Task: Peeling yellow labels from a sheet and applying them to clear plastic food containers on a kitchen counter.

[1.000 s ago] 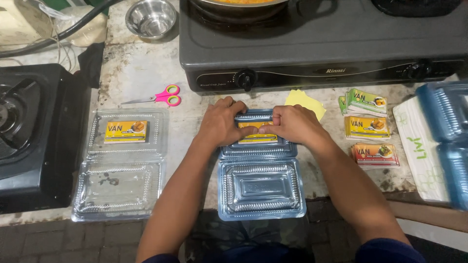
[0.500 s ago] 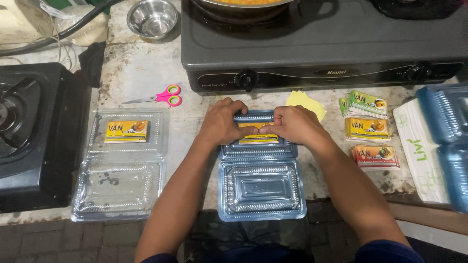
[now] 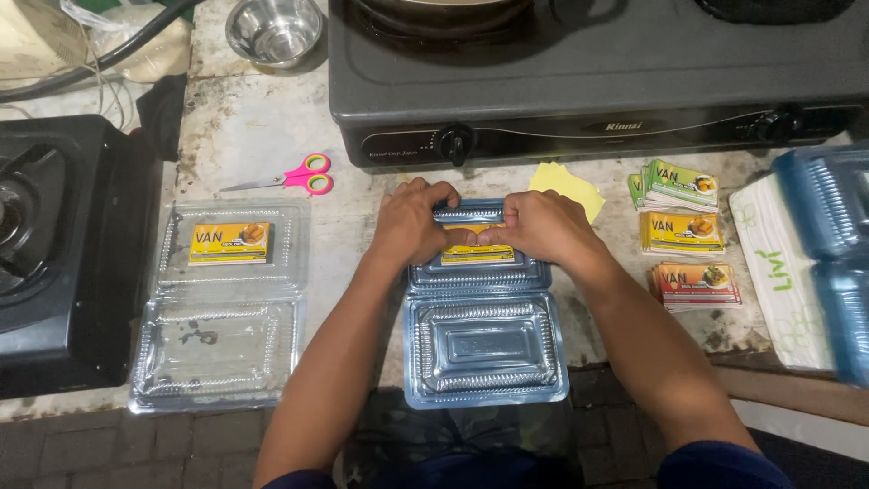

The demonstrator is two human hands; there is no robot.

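- The left hand (image 3: 414,224) and the right hand (image 3: 536,225) rest side by side on the far half of an open blue-tinted clamshell container (image 3: 484,349), which lies on the worn stone counter (image 3: 253,136) right in front of the person.
- Both hands are curled, fingers bent down and thumbs meeting in the middle, pressing a yellow label sticker (image 3: 477,255) flat against that far half; neither hand grips anything.
- The container's near half lies open and bare at the counter edge.
- To the left lies a second open clear clamshell container (image 3: 217,353), with a yellow label (image 3: 229,243) already on its far half.
- Pink-handled scissors (image 3: 291,176) lie just beyond it, closed.
- A yellow paper scrap (image 3: 566,184) peeks out just behind the right hand.
- Further right sit three small stacks of labels: green-topped (image 3: 679,185), yellow (image 3: 681,233) and red (image 3: 697,283).
- A stack of blue containers (image 3: 828,244) fills the right edge.
- A gas stove (image 3: 588,81) stands along the back, a steel bowl (image 3: 274,30) beside it, and a black burner (image 3: 54,244) at far left.
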